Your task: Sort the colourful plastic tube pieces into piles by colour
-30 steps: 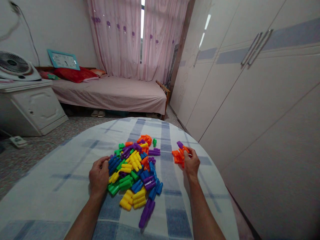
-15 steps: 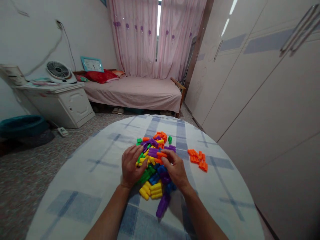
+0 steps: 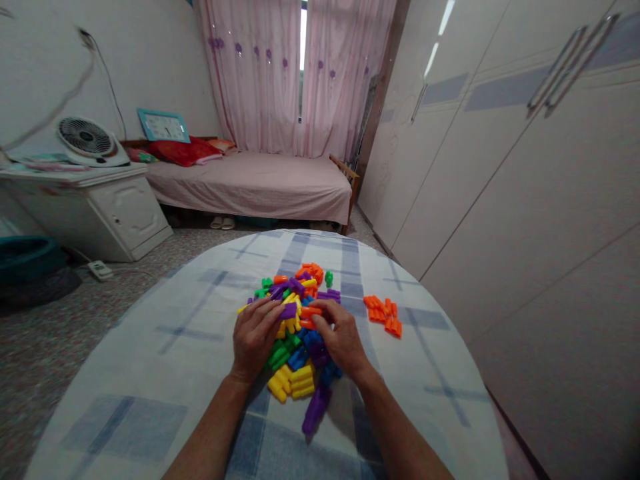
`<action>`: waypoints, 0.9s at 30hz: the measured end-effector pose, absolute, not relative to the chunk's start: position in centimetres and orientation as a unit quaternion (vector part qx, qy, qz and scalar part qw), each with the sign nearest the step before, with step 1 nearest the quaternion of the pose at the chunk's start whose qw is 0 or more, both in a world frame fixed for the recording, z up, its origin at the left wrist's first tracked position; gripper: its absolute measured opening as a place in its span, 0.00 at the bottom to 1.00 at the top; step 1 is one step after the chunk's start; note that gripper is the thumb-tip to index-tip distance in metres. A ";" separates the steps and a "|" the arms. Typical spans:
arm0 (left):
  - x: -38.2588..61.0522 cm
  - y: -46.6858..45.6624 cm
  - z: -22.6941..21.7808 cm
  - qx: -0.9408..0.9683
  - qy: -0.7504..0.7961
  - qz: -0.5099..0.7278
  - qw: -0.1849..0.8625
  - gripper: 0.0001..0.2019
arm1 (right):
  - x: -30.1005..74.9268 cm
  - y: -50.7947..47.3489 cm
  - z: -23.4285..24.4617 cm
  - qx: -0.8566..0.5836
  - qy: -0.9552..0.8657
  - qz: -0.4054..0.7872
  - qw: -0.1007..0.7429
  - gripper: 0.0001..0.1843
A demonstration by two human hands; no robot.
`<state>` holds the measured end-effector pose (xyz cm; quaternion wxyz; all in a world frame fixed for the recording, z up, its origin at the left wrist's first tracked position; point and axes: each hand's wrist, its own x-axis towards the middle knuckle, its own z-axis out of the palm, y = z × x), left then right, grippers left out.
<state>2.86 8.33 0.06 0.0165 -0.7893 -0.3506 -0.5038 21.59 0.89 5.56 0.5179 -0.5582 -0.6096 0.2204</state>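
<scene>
My left hand (image 3: 256, 339) has its fingers closed on a purple plastic building block (image 3: 289, 311), above the left part of a mixed pile. Facing it, my right hand (image 3: 341, 337) pinches an orange building block (image 3: 310, 313) between thumb and fingers. A narrow gap shows between the purple and orange blocks. Beneath and around both hands lie green blocks (image 3: 279, 357), yellow blocks (image 3: 302, 382) and blue blocks (image 3: 299, 359). A long purple piece (image 3: 317, 410) points toward me at the pile's near end. My palms hide some of the pile.
Several orange blocks (image 3: 384, 315) lie apart on the right of the round table, on its checked cloth (image 3: 200, 373). A small green block (image 3: 329, 279) sits behind the pile. Beyond are a bed (image 3: 250, 177), a fan (image 3: 87, 139) on a cabinet, and a wardrobe (image 3: 500, 200).
My left hand has closed on the purple block, which now sits apart from the orange block in my right hand. The whole view has shifted, so the scene appears further left.
</scene>
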 end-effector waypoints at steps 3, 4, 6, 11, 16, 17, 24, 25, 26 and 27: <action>2.4 8.7 0.0 -0.722 -0.409 -0.557 -0.007 0.10 | 24.7 1.2 5.8 -0.594 -0.576 0.183 0.531 0.14; 2.2 8.9 -0.1 -0.688 -0.438 -0.579 -0.011 0.10 | 26.1 1.3 5.8 -0.615 -0.560 0.159 0.531 0.14; 1.9 9.4 -0.5 -0.614 -0.499 -0.611 -0.023 0.12 | 29.2 1.3 5.5 -0.669 -0.528 0.085 0.517 0.16; 1.2 10.7 -1.5 -0.477 -0.612 -0.617 -0.131 0.17 | 35.1 0.4 4.1 -0.777 -0.511 0.022 0.366 0.17; 0.4 11.2 -1.7 -0.418 -0.649 -0.607 -0.188 0.18 | 36.2 0.0 2.9 -0.807 -0.522 0.019 0.278 0.16; 0.3 11.3 -1.8 -0.414 -0.653 -0.605 -0.189 0.18 | 36.2 0.0 2.7 -0.812 -0.518 0.014 0.270 0.16; 0.4 11.5 -2.2 -0.427 -0.642 -0.599 -0.215 0.18 | 36.1 0.2 2.8 -0.826 -0.488 -0.054 0.277 0.17; 0.4 11.5 -2.2 -0.432 -0.637 -0.598 -0.221 0.18 | 35.8 0.3 3.0 -0.820 -0.489 -0.055 0.292 0.17; 0.5 11.5 -2.2 -0.438 -0.634 -0.596 -0.226 0.19 | 35.4 0.5 3.1 -0.810 -0.495 -0.048 0.312 0.17; 0.5 11.4 -2.2 -0.446 -0.632 -0.590 -0.232 0.19 | 35.0 0.7 3.2 -0.795 -0.506 -0.036 0.333 0.17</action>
